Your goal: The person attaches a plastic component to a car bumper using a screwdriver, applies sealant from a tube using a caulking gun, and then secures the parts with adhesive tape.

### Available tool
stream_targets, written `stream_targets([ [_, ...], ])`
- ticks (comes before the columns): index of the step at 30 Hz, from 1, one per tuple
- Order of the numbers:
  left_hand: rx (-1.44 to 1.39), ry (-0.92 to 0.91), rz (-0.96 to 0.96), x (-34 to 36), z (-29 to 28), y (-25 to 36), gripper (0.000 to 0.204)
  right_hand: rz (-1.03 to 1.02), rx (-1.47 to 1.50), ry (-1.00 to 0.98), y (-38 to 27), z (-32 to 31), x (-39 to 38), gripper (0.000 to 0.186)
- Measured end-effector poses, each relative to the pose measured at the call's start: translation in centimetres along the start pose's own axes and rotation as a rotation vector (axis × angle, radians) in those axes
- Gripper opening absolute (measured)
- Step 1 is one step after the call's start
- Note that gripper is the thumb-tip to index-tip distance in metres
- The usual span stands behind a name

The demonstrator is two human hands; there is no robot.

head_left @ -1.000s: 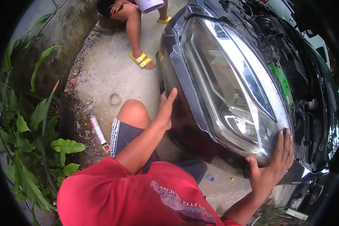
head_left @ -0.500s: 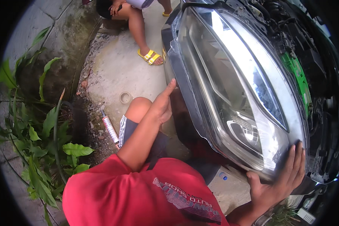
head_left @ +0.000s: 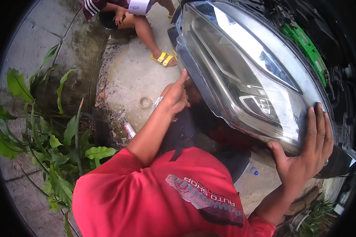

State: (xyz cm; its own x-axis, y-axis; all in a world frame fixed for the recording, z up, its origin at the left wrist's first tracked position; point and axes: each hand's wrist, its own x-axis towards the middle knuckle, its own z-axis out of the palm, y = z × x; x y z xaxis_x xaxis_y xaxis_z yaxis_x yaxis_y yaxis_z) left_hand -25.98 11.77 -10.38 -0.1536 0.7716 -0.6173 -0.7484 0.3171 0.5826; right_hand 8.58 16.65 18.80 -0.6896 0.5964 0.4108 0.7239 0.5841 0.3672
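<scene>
My right hand [head_left: 308, 146], fingers spread, rests on the lower right of a large clear car headlight [head_left: 229, 59], its fingertips on the silvery border. My left hand [head_left: 177, 93] is beside the headlight's dark, ragged-edged left trim [head_left: 197, 87], one digit stretched up to it and the others loosely bent below, partly hidden. I see nothing held in either hand.
A person's leg [head_left: 146, 35] in a yellow sandal and a lilac container [head_left: 138, 7] are beyond. A tape roll [head_left: 145, 102], sealant tube [head_left: 128, 128] and blue bottle cap [head_left: 254, 170] lie on concrete. Plants [head_left: 59, 158] line the left; an engine bay [head_left: 304, 43] lies right.
The view has shifted, putting the headlight and my right hand higher in the picture. My left hand has moved upward along the trim, its lower fingers now more visible.
</scene>
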Motion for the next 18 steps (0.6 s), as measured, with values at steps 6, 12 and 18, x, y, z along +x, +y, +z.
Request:
stream_targets([
  [6,0.031,-0.042,-0.003,-1.9,1.3,0.7,0.097,0.018,0.003,0.006,-0.1,0.4,-0.2,0.1],
  [12,0.111,0.055,0.033,-2.5,2.8,0.1,0.085,0.026,-0.008,0.017,-0.3,0.3,-0.2,0.1],
  [18,0.061,0.059,0.034,-1.5,2.3,-0.7,0.107,0.019,-0.009,0.021,-0.4,0.2,-0.2,0.1],
])
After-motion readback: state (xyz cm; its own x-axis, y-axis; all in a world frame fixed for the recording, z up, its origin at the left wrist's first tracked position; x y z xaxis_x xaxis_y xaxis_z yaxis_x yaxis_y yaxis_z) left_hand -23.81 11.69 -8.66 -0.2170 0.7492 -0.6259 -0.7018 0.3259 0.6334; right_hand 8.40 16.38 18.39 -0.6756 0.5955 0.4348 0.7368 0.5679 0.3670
